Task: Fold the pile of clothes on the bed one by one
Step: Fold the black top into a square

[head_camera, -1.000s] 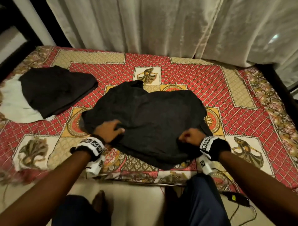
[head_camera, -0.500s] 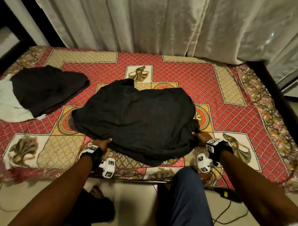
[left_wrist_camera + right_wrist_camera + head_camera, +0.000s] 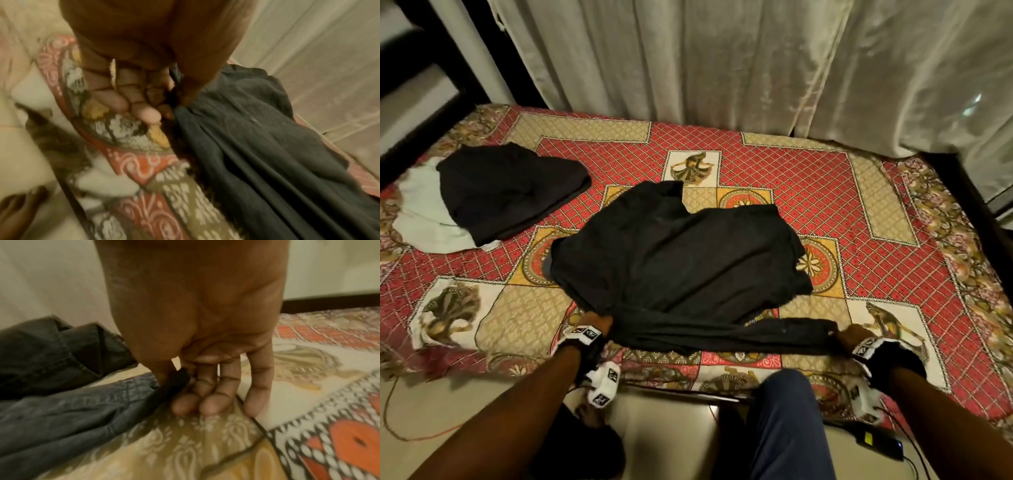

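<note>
A black long-sleeved shirt (image 3: 681, 260) lies crumpled on the patterned bed cover (image 3: 808, 178), with one sleeve stretched along the near edge. My left hand (image 3: 595, 323) pinches the shirt's near left end between thumb and fingers (image 3: 141, 110); the cloth (image 3: 257, 154) runs away from it. My right hand (image 3: 849, 337) pinches the sleeve's cuff (image 3: 174, 381) with the thumb, its other fingers (image 3: 218, 402) pointing down at the cover. The sleeve (image 3: 739, 337) is drawn taut between both hands.
A black garment (image 3: 506, 188) lies on a white one (image 3: 421, 219) at the bed's left. Pale curtains (image 3: 722, 61) hang behind the bed. My knee in blue trousers (image 3: 787, 421) is at the bed's near edge. A black device with cables (image 3: 876, 442) lies on the floor at right.
Both hands slid outward along the near edge. The right hand pulled the sleeve out to the right, stretching it flat; the left hand moved to the shirt's near left end.
</note>
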